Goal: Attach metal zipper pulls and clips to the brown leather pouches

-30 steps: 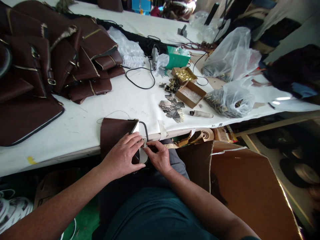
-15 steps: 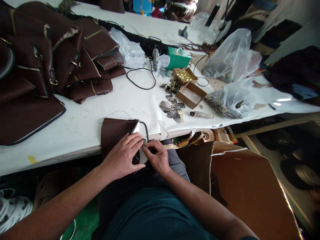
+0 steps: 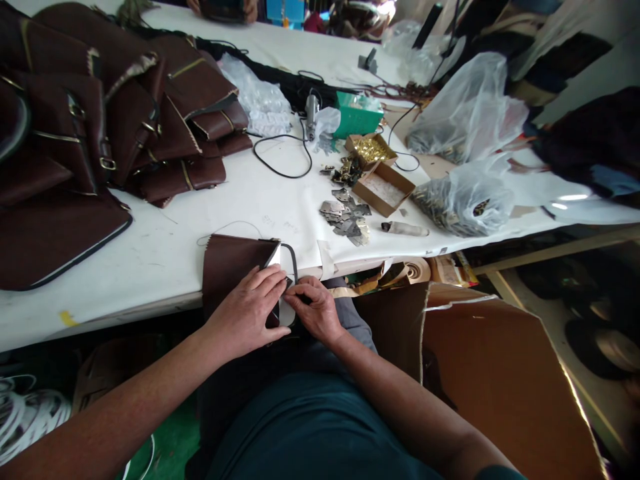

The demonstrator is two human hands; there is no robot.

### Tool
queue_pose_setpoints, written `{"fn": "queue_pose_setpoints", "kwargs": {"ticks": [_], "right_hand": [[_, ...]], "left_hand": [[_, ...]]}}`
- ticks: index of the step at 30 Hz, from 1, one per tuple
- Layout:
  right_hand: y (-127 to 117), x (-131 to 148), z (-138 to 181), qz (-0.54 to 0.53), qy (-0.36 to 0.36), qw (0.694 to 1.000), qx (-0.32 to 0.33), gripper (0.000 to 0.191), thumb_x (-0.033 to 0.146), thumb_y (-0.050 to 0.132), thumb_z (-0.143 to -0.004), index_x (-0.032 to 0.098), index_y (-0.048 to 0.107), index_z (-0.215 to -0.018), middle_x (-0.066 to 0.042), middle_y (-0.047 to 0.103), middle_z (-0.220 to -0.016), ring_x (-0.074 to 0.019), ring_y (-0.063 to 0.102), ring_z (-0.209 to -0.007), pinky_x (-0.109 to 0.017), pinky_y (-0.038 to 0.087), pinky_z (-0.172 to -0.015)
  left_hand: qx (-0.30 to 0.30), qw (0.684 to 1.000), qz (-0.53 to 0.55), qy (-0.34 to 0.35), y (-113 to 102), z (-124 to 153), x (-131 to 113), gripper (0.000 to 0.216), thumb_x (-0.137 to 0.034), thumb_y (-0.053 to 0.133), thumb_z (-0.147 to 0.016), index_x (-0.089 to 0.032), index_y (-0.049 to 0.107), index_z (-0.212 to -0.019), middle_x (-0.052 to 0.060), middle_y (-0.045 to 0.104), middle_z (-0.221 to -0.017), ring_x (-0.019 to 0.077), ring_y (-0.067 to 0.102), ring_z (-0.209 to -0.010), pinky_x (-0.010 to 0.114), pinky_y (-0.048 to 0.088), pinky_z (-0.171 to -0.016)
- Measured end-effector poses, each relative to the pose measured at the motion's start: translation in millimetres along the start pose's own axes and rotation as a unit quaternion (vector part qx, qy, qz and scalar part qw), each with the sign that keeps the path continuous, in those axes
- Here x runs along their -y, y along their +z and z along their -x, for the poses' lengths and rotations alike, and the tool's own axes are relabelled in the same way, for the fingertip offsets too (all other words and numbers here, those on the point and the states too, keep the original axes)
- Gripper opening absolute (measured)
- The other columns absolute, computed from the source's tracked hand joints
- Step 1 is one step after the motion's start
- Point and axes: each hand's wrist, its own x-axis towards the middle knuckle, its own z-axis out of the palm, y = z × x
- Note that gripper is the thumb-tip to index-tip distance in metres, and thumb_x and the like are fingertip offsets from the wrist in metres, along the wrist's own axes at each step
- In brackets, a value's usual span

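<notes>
Rests left hand, with grip spread, on leather across near edge of table. Sets right hand at leather's right end, with grip pressed together at thumb and forefinger; cannot tell on what. Shows metal plates beyond, beside small box.

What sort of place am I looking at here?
Probably a bag-making workshop: a heap of brown bags, some with buckles, lies on a long white table, metal plates and small gold bits sit nearby, and the left hand rests on another brown piece.
</notes>
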Motion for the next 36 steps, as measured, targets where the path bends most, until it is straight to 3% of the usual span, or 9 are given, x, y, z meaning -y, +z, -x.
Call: {"fn": "queue_pose_setpoints", "kwargs": {"ticks": [6, 11, 16, 19, 22, 25, 27, 30, 36], "right_hand": [[4, -6, 5, -0.042, 0.011, 0.999, -0.017, 0.007, 0.032, 0.08, -0.091, 0.025, 0.081, -0.089, -0.003, 0.07, -0.092, -0.0199, 0.067, -0.091, -0.034, 0.056, -0.089], [10, -7, 14, -0.183, 0.147, 0.969, -0.079, 0.029, 0.036, 0.087, -0.081, 0.023, 0.074, -0.103, -0.001, 0.073, -0.095, -0.017, 0.069, -0.081, -0.029, 0.056, -0.077], [7, 10, 2, -0.208, 0.176, 0.96, -0.059, 0.026, 0.038, 0.086, -0.079, 0.021, 0.073, -0.094, 0.0, 0.073, -0.085, -0.0166, 0.067, -0.075, -0.028, 0.054, -0.071], [0, 18, -4, -0.122, 0.154, 0.98, -0.04, 0.02, 0.035, 0.08, -0.085, 0.021, 0.074, -0.098, -0.001, 0.074, -0.086, -0.0177, 0.068, -0.074, -0.03, 0.055, -0.072], [-8, 23, -4, 0.069, 0.051, 0.996, -0.028, 0.013, 0.028, 0.077, -0.088, 0.023, 0.077, -0.101, -0.003, 0.073, -0.096, -0.0198, 0.069, -0.084, -0.033, 0.055, -0.08], [-10, 30, -5, 0.244, -0.069, 0.967, -0.01, 0.02, 0.03, 0.079, -0.091, 0.025, 0.079, -0.11, -0.007, 0.072, -0.107, -0.0245, 0.067, -0.101, -0.037, 0.052, -0.091], [-9, 35, -10, 0.332, -0.104, 0.937, 0.016, 0.023, 0.037, 0.081, -0.092, 0.026, 0.078, -0.112, -0.008, 0.072, -0.106, -0.0275, 0.065, -0.105, -0.04, 0.049, -0.094], [-6, 41, -19, 0.419, -0.106, 0.901, 0.047, 0.024, 0.044, 0.081, -0.092, 0.025, 0.078, -0.105, -0.008, 0.073, -0.102, -0.0295, 0.064, -0.103, -0.043, 0.043, -0.091], [-3, 51, -30, 0.488, -0.097, 0.864, 0.081, 0.022, 0.044, 0.075, -0.092, 0.023, 0.076, -0.1, -0.007, 0.073, -0.101, -0.029, 0.064, -0.099, -0.044, 0.037, -0.086]], "left_hand": [[-0.004, 1.0, 0.005, -0.001, 1, 1, 1, 0.082, -0.048, 0.084, -0.082, -0.009, 0.059, -0.15, 0.023, 0.058, -0.158, 0.0428, 0.044, -0.154, 0.063, 0.034, -0.132], [0.002, 1.0, 0.003, -0.001, -2, 0, 0, 0.086, -0.053, 0.084, -0.082, -0.008, 0.058, -0.151, 0.023, 0.057, -0.159, 0.0424, 0.043, -0.155, 0.062, 0.033, -0.132], [-0.01, 1.0, -0.001, -0.016, -10, -7, -1, 0.082, -0.059, 0.081, -0.082, -0.01, 0.062, -0.145, 0.022, 0.06, -0.153, 0.0407, 0.047, -0.151, 0.057, 0.037, -0.13], [-0.02, 1.0, 0.002, -0.019, -10, -8, -1, 0.078, -0.059, 0.082, -0.08, -0.012, 0.065, -0.141, 0.021, 0.063, -0.149, 0.0416, 0.048, -0.15, 0.058, 0.035, -0.131], [-0.025, 1.0, 0.003, -0.018, -5, -5, 1, 0.081, -0.056, 0.084, -0.079, -0.012, 0.064, -0.143, 0.021, 0.063, -0.15, 0.043, 0.045, -0.152, 0.061, 0.031, -0.132], [-0.032, 0.999, 0.012, -0.025, -1, -2, 2, 0.082, -0.054, 0.086, -0.077, -0.012, 0.063, -0.144, 0.022, 0.063, -0.149, 0.0428, 0.045, -0.152, 0.061, 0.035, -0.13], [-0.034, 0.999, 0.018, -0.028, -1, -3, 3, 0.085, -0.056, 0.088, -0.076, -0.01, 0.064, -0.142, 0.024, 0.063, -0.149, 0.0427, 0.047, -0.15, 0.06, 0.038, -0.129], [-0.033, 0.998, 0.035, -0.033, -3, -5, 5, 0.088, -0.058, 0.091, -0.071, -0.009, 0.064, -0.14, 0.026, 0.062, -0.15, 0.0431, 0.049, -0.149, 0.06, 0.039, -0.129], [-0.035, 0.997, 0.055, -0.046, -2, -4, 7, 0.088, -0.056, 0.094, -0.068, -0.01, 0.064, -0.137, 0.025, 0.062, -0.149, 0.0429, 0.048, -0.149, 0.06, 0.041, -0.128]]}}
